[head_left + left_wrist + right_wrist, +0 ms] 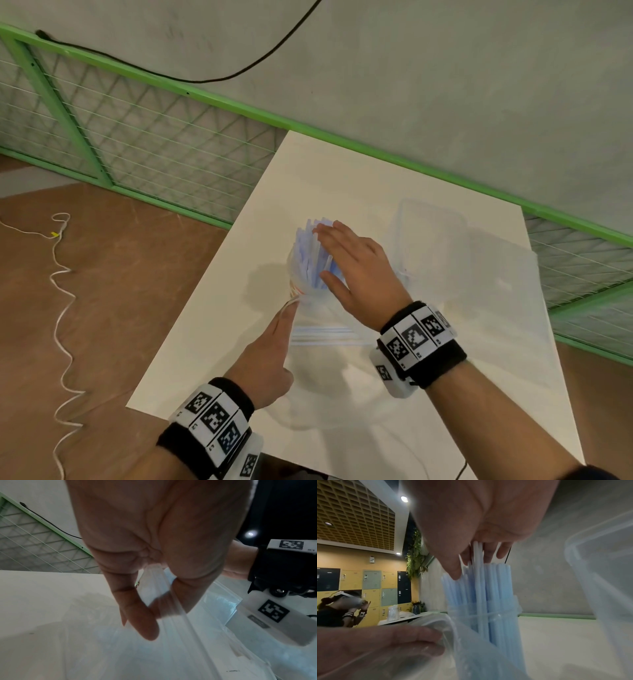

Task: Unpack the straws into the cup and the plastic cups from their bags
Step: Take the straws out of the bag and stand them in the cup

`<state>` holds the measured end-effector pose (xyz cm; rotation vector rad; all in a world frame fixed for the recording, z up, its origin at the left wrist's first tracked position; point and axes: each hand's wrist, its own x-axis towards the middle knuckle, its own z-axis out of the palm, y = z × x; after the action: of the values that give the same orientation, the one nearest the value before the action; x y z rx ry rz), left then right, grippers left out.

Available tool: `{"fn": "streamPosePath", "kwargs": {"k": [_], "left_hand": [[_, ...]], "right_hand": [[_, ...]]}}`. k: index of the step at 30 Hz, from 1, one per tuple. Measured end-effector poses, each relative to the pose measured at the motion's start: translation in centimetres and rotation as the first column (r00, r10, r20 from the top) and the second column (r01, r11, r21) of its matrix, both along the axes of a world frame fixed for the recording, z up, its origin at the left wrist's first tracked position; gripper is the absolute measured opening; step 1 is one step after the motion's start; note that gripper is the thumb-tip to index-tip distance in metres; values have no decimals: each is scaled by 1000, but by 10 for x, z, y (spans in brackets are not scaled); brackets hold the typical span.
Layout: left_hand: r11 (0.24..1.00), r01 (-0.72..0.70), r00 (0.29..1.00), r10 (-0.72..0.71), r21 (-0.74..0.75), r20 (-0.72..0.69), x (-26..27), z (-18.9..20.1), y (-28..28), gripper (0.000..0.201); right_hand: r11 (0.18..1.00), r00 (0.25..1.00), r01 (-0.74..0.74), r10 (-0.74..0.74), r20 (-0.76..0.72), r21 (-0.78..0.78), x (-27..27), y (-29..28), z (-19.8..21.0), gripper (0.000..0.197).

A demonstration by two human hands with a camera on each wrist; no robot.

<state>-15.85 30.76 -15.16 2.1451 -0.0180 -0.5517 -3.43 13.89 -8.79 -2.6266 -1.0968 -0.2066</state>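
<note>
Many pale blue straws (313, 253) already stand upright in the clear cup (488, 620), which sits left of centre on the white table (428, 394). The right hand (356, 262) lies over their tops, fingers straight and spread, palm down, touching the ends. The left hand (265, 363) pinches the zip edge of the clear bag (329, 346) between thumb and forefinger, just near of the cup.

To finish this step well, I would tap the taller straws level with a flat palm, pressing straight down so the light cup does not tip. Meanwhile the left hand should draw the bag toward the near side, away from the cup's base.

Room is tight to the left, where the table edge runs near the cup. To the right a clear box (431, 233) stands near, with bare tabletop near of it for laying the bag down.
</note>
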Motion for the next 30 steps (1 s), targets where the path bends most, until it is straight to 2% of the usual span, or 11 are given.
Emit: {"fn": "streamPosePath", "kwargs": {"k": [4,6,8,9,12,13,15,18,23,26,30], "left_hand": [[1000,3,1000,-3,16,-2,0,-1,1,112],[1000,4,1000,-4,20,7,0,-2,1,112],[1000,1,1000,-1,28,12,0,-3,2,112],[1000,-2,1000,1,30,14,0,-3,1,112],[1000,-2,1000,2,19,29,-1,-3,0,111],[1000,-3,999,2,13,33,-1,-4,-1,111],[1000,-1,999,1,10,35,-1,-5,-1,112],[1000,8,999,-8,5,36,-2,-7,0,113],[1000,0,999,0,15,53,-1,-5,-2,111],[1000,-2,998,1,17,61,-1,-5,-2,110],[1000,9,999,-10,21,49,-3,-5,-1,111]], "right_hand": [[999,999,19,-20,37,37,-1,-3,-11,49],[984,997,75,-69,-47,161,-4,-4,-10,63],[968,993,110,-99,-62,224,-4,-4,-9,80],[979,995,94,-89,-33,181,-5,-4,-8,81],[999,999,23,-22,25,-36,-9,-7,-14,67],[999,1000,23,-23,-8,-35,-11,-9,-14,69],[996,995,48,-42,-89,72,-14,-10,-5,79],[987,999,38,-32,-40,159,-23,-3,9,83],[1000,1000,-4,3,-4,-31,-28,4,-6,78],[999,999,11,-12,31,42,-25,0,1,66],[987,980,42,-71,185,153,-20,3,4,46]]}}
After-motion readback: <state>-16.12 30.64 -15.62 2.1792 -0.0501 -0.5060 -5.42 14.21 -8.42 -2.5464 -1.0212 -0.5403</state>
